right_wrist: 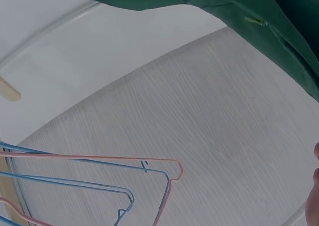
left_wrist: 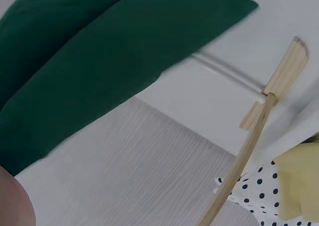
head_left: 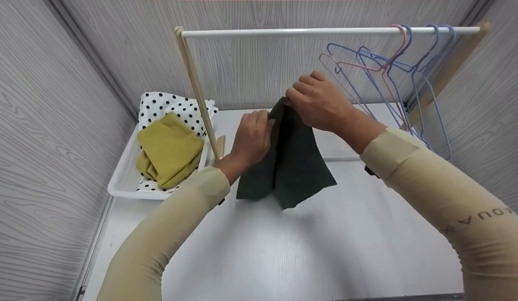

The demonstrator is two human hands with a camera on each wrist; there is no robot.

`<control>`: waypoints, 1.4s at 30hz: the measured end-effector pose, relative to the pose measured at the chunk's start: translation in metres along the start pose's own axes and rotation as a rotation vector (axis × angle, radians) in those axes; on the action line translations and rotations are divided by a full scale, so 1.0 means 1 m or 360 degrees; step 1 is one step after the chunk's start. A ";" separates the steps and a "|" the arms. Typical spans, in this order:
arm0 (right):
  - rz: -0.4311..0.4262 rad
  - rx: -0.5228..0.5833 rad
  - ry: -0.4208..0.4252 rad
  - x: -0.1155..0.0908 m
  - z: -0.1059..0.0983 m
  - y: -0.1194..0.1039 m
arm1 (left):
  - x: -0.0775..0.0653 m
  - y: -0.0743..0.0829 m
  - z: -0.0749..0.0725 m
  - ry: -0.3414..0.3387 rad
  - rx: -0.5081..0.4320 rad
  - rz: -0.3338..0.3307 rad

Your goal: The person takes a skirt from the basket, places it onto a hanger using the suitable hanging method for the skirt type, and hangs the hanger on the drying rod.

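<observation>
Both hands hold up a dark green garment (head_left: 300, 167) above the white table, near the middle of the head view. It hangs in two panels, like the legs of shorts, with a dark fold between them. My left hand (head_left: 253, 136) grips its upper left edge, and my right hand (head_left: 319, 100) pinches the top corner a little higher. In the left wrist view the green fabric (left_wrist: 114, 51) stretches across the upper left. The right wrist view shows green fabric (right_wrist: 224, 6) with a small yellowish thread or tag on it.
A white rack rail (head_left: 284, 31) on wooden supports spans the back. Pink and blue hangers (head_left: 394, 67) hang at its right end. Left of the rack stands a white tray (head_left: 121, 184) with a mustard cloth (head_left: 171, 146) lying on a polka-dot cloth (head_left: 152, 104). Panelled walls enclose the table.
</observation>
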State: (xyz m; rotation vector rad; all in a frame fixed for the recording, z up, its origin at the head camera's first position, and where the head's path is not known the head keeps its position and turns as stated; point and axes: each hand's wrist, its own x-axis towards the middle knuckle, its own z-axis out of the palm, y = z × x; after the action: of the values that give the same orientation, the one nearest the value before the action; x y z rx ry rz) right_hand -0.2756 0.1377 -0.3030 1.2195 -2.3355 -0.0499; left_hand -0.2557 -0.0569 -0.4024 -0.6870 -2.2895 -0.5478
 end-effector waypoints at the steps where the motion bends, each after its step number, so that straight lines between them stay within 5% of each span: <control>1: -0.0003 -0.0001 -0.0020 0.000 -0.001 0.000 | -0.001 -0.001 0.000 -0.0002 0.0037 0.0038; 6: -0.0068 -0.0091 -0.0232 0.002 -0.008 -0.001 | 0.007 -0.004 -0.006 -0.0033 0.0174 0.0276; 9: -0.0150 -0.0215 -0.0264 0.003 -0.010 -0.002 | 0.007 -0.003 -0.005 -0.0067 0.0156 0.0310; 14: -0.0268 -0.0280 -0.0171 -0.001 -0.006 0.002 | -0.003 -0.007 0.001 -0.0113 0.0121 0.0266; 22: -0.0274 -0.0232 -0.0047 -0.013 -0.003 0.013 | -0.022 -0.026 0.006 -0.0115 0.0160 0.0396; 33: -0.0230 -0.0301 -0.0006 -0.027 -0.002 0.021 | -0.035 -0.045 0.007 -0.0055 0.0532 0.0519; 42: -0.0207 -0.0384 0.0109 -0.039 -0.005 0.037 | -0.056 -0.068 0.002 -0.0089 0.0573 0.0473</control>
State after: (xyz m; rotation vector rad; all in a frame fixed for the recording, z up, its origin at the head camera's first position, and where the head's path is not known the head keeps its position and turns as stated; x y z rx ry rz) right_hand -0.2833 0.1911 -0.3054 1.2285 -2.1177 -0.3193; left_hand -0.2629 -0.1265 -0.4563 -0.8448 -2.2003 0.0237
